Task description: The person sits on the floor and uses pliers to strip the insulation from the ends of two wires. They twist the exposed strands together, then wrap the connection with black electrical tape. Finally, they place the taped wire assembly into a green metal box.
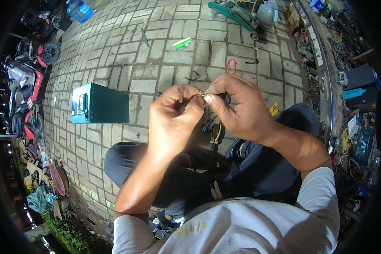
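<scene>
Left hand [173,116] and right hand [243,108] are pinching coppery strands [200,92], fingertips clamped on them; the work is looking unfinished, while pliers [216,136] are lying nearer, unheld.

Green box [109,103]: smooth, paint-like coat with a soft sheen; left face glossy, throwing back light.
Paving [135,78]: under and around the box; matt, gritty-looking blocks with rough joints.
Strands [200,92]: right of the box; fine, copper-coloured metal, slightly bright.
Pliers [217,133]: right of the box, nearer the body; handles with smooth, plastic-looking sleeves.
Red loop [231,66]: right of the box, farther out; smooth, plastic-looking.
Bottle [79,11]: far beyond the box; translucent blue plastic, shiny.
Scooter [37,86]: left of the box; glossy red panels.
Trousers [125,160]: nearer than the box; dark matt cloth.
Shirt [249,228]: nearest of all; soft, creased matt cloth.
</scene>
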